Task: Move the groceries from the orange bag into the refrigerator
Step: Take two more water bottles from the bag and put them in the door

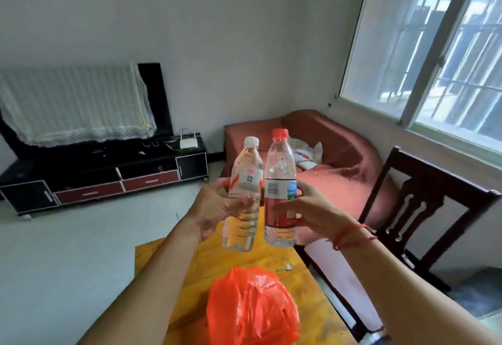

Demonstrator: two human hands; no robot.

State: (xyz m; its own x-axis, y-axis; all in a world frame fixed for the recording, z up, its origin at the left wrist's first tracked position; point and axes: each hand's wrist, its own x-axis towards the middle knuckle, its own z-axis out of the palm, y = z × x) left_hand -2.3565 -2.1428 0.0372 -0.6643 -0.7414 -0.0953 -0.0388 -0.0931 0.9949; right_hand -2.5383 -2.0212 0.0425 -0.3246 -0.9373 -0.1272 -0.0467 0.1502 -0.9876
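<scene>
Two hands raise water bottles above the yellow counter (pixel 296 285): left hand (pixel 214 208) grips the white-capped bottle (pixel 244 198), right hand (pixel 307 208) the red-capped bottle (pixel 279 192); the orange bag (pixel 252 309), apparently crumpled, lies below.

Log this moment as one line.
left hand: grips white-cap bottle | right hand: grips red-cap bottle | both bottles: held above table | orange bag: on table

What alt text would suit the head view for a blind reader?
The left hand grips a clear white-capped bottle and the right hand a clear red-capped bottle. An orange plastic bag sits on a yellow table between the forearms.
</scene>
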